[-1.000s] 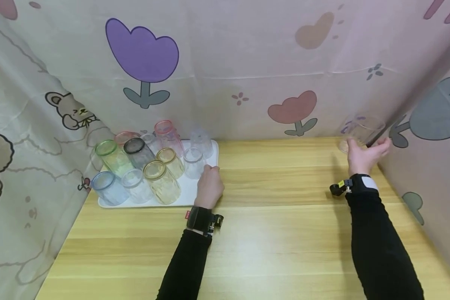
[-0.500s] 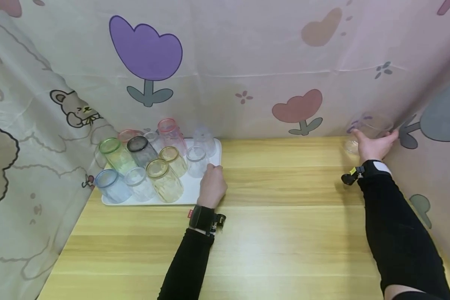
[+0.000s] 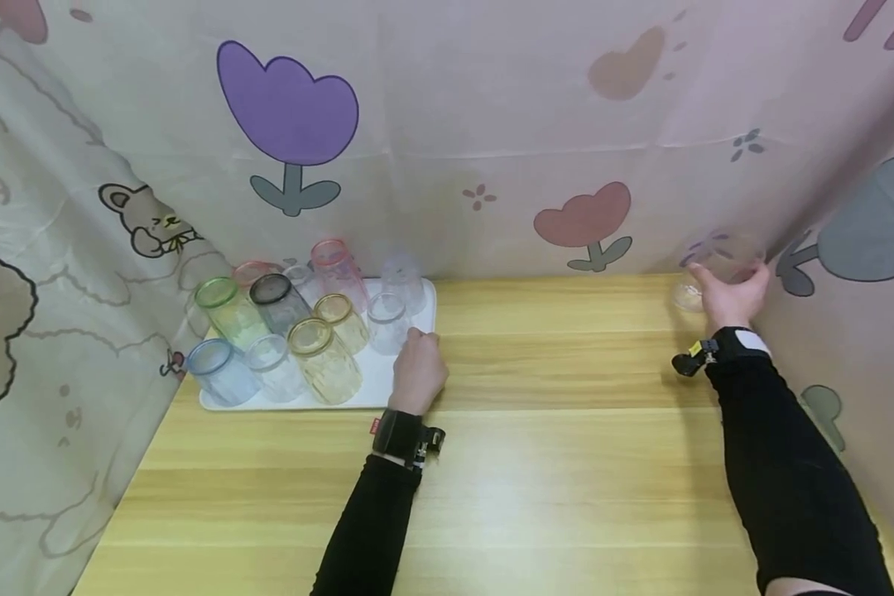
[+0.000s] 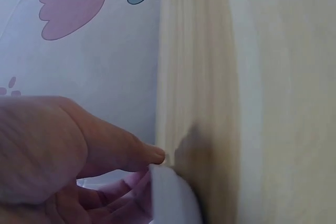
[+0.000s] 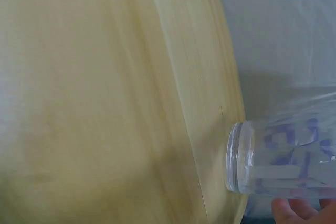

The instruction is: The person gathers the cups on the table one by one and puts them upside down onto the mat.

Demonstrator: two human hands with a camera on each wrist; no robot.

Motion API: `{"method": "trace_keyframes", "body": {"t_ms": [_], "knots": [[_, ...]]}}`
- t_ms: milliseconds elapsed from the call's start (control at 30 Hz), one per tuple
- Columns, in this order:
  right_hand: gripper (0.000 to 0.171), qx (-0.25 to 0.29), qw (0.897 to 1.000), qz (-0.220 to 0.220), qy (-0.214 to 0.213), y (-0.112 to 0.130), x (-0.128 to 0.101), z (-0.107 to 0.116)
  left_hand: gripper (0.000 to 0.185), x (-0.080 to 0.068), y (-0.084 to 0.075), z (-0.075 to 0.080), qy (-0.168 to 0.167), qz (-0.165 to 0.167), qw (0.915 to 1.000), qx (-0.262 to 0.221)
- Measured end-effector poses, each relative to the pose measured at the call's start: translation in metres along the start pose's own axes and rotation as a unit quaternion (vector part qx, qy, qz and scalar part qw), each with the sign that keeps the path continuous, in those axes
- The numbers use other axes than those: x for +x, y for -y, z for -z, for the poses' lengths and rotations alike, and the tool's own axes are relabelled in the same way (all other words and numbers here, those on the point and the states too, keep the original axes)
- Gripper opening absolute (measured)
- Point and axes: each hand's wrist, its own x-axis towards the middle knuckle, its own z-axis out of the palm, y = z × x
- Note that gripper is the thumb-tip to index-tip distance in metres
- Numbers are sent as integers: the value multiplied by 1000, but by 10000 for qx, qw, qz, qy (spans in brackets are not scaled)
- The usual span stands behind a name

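Note:
My left hand (image 3: 420, 372) pinches the right edge of a white tray (image 3: 376, 377) on the table's left side; in the left wrist view the thumb (image 4: 128, 153) lies against the tray's rim (image 4: 173, 195). Several see-through glasses crowd the tray, including a green one (image 3: 234, 319), a blue one (image 3: 227, 381), a dark grey one (image 3: 283, 306) and a yellow one (image 3: 326, 368). At the table's back right corner my right hand (image 3: 730, 298) grips a clear glass (image 5: 294, 156) with purple marks. Only some of its fingertips show below the glass in the right wrist view.
The pale wooden table (image 3: 536, 480) ends at a printed curtain (image 3: 454, 108) along the back. More curtain closes in both sides, near the tray on the left and beside my right hand.
My right hand has brought its thumb and fingers in around the clear glass, which stays in the back right corner. My left hand keeps its hold on the tray's edge.

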Motion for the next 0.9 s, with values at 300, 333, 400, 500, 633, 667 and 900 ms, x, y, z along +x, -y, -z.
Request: {"method": "trace_keyframes", "body": {"t_ms": [300,333,400,500,633,667,900], "knots": [[97,758,9963,384,137,10,-28,3,28,-2,-1,-1,5,34,10000,-80],[97,817,9958,372,164,11,-32,3,27,-2,-1,-1,9,41,10000,-76],[96,1012,9940,327,241,13,-41,1,25,-3,-1,-1,-7,51,10000,-56],[91,1321,9901,247,408,16,-57,-3,25,-4,-2,-2,-43,63,9999,-65],[76,2053,9761,218,675,19,-79,-12,27,-5,-3,-4,-83,60,9999,-99],[72,2274,9709,225,722,20,-85,-15,26,-5,-3,-4,-85,59,9999,-93],[70,3305,9349,10,1297,20,-128,-38,28,-6,-5,-4,-43,150,9999,73]]}}
